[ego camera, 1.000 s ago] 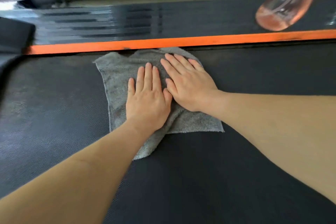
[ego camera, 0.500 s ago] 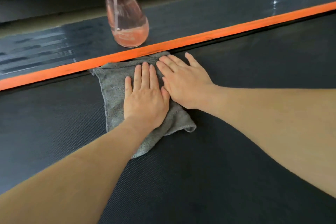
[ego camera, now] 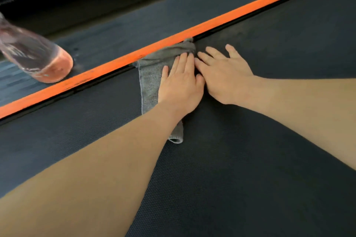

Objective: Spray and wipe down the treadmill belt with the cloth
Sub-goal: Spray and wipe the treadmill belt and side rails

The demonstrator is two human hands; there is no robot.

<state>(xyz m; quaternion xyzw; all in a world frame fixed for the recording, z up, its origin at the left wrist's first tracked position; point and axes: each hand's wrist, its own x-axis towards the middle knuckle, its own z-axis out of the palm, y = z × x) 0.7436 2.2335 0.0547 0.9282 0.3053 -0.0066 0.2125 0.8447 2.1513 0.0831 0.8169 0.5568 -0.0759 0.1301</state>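
The grey cloth (ego camera: 149,82) lies bunched into a narrow band on the dark belt (ego camera: 250,159), its far end crumpled against the orange strip (ego camera: 212,23) along the belt's edge, its near end poking out under the left wrist. The left hand (ego camera: 181,84) presses flat on the cloth, fingers straight and together. The right hand (ego camera: 226,77) lies flat just beside it, fingers straight and spread, thumb side against the left hand; whether any cloth is under it cannot be told. Beyond the strip, on the side rail (ego camera: 154,19), a blurred clear bottle (ego camera: 42,61) holds pinkish liquid, well apart from both hands
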